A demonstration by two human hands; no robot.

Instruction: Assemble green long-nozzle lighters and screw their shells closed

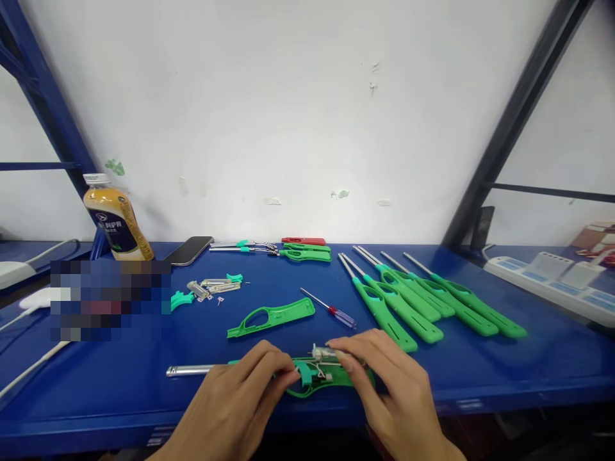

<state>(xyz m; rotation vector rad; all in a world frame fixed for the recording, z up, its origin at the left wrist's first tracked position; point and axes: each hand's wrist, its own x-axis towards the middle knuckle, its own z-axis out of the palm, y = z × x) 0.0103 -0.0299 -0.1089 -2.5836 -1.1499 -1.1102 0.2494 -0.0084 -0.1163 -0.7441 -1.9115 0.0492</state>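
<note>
At the table's front edge lies an opened gas lighter: a green half shell (305, 392) with its metal tube (192, 370) pointing left. My left hand (245, 390) is closed in a pinch at the teal trigger (304, 375), which sits in the shell. Between the fingers of my right hand (394, 390) is a clear fuel tank (323, 352) with a whitish valve end, held just over the shell. Thin wires and small parts show between my hands. Behind them lies the loose other green half shell (273, 317), and a screwdriver (331, 310) with a clear purple handle.
Several assembled green lighters (413, 301) lie to the right. Loose tanks and trigger parts (211, 288) are at left. More shells (305, 250) and tubes lie by the wall. A phone (191, 250), a drink bottle (115, 218) and a power strip (552, 282) stand around. One left patch is pixelated.
</note>
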